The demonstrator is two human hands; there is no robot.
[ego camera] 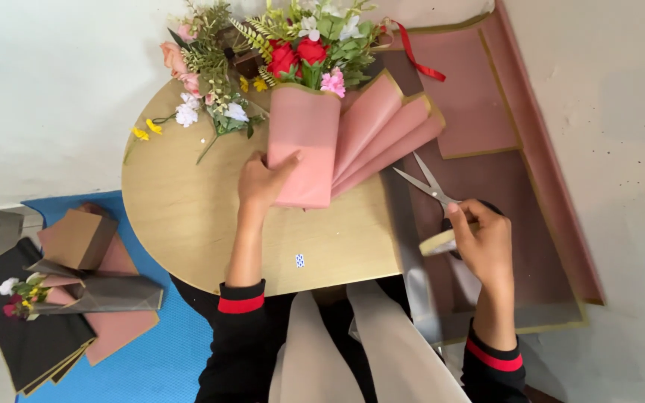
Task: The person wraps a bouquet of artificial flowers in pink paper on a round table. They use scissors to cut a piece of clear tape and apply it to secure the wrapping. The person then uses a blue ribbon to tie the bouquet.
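A bouquet of red, white and pink flowers (312,46) lies on a round wooden table (188,216), wrapped in pink paper (304,142) with fanned folds to its right. My left hand (263,180) presses on the lower left of the wrap. My right hand (483,239) holds a roll of tape (440,242) near the table's right edge. Silver scissors (428,183) lie just above that hand, their handles hidden behind it.
Loose flowers and greenery (207,82) lie at the table's far left. Dusty-pink paper sheets (487,112) with gold edges spread to the right. A red ribbon (421,61) trails by the bouquet. On a blue mat (151,358) lie folded papers and a small wrapped bouquet (83,295).
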